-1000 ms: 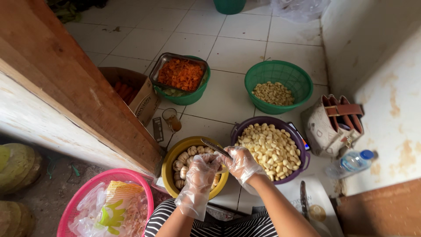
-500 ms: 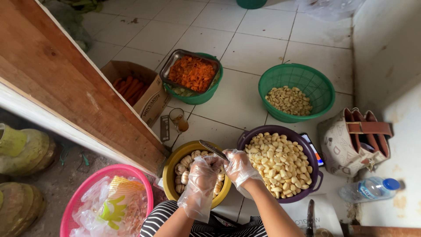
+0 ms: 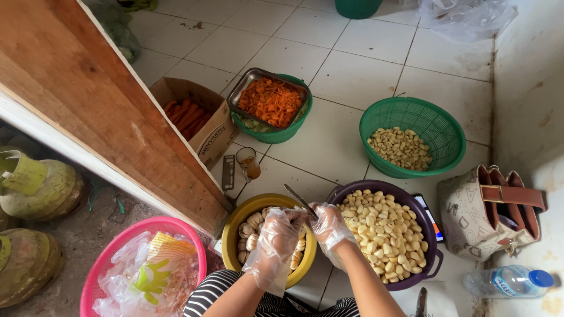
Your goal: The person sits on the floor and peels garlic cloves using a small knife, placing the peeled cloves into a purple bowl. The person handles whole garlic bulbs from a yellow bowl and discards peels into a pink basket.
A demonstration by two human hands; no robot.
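Since the earlier frame both hands have stayed over the yellow bowl (image 3: pixel 235 226), while the view has shifted so that the bottle and bag sit further right and lower.

Landmark: the yellow bowl, on the tiled floor directly in front of the person.

Left hand (image 3: pixel 276 238): in a loose clear plastic glove, above the bowl's centre, fingers curled inward; they appear closed on a small item, but what it holds cannot be told under the glove. Right hand (image 3: pixel 330 226): also gloved, over the bowl's right rim, clenched around the handle of a knife (image 3: pixel 299 201), whose blade points up and left above the bowl. The two hands meet, touching or nearly so.

Contents of the bowl: unpeeled garlic cloves (image 3: pixel 252 226), pale brown.

Just right of the bowl, touching it: a purple basin (image 3: pixel 432 261) heaped with peeled cloves (image 3: pixel 385 229). Beyond that, further right and away from the person: a green basket (image 3: pixel 437 126) with a smaller lot of peeled cloves. Straight beyond the bowl: a drinking glass (image 3: pixel 249 163), then a green bowl (image 3: pixel 273 136) bearing a metal tray of chopped carrot (image 3: pixel 271 101). Left and beyond: a cardboard box (image 3: pixel 208 132) with whole carrots. Left and nearer: a pink basin (image 3: pixel 97 273) of plastic bags. Far right: a handbag (image 3: pixel 479 214) and a water bottle (image 3: pixel 508 282) lying flat.
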